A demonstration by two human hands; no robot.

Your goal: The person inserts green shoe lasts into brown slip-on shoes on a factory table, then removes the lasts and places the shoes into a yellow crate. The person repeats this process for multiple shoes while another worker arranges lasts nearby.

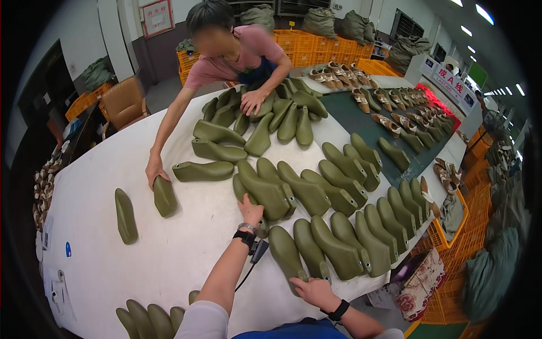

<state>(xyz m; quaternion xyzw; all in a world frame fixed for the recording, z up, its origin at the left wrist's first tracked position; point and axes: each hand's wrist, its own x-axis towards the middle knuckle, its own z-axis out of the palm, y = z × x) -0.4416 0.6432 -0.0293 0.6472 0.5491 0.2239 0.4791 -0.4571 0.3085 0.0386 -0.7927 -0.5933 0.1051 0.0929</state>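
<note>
Green shoe lasts stand in slanting rows on the white table. My left hand is at the near end of a row, its fingers closed on the heel end of a green shoe last. Part of that last is hidden by the hand and the neighbouring last. Lower down, my right hand grips the heel end of the leftmost last in the nearest row, thumb and fingertips against it. Both wrists wear dark bands.
Across the white table, a co-worker grasps a separate last and reaches over a heap of lasts. Another last stands at left. Several lasts line the near edge. A green mat carries shoes; orange crates stand at right.
</note>
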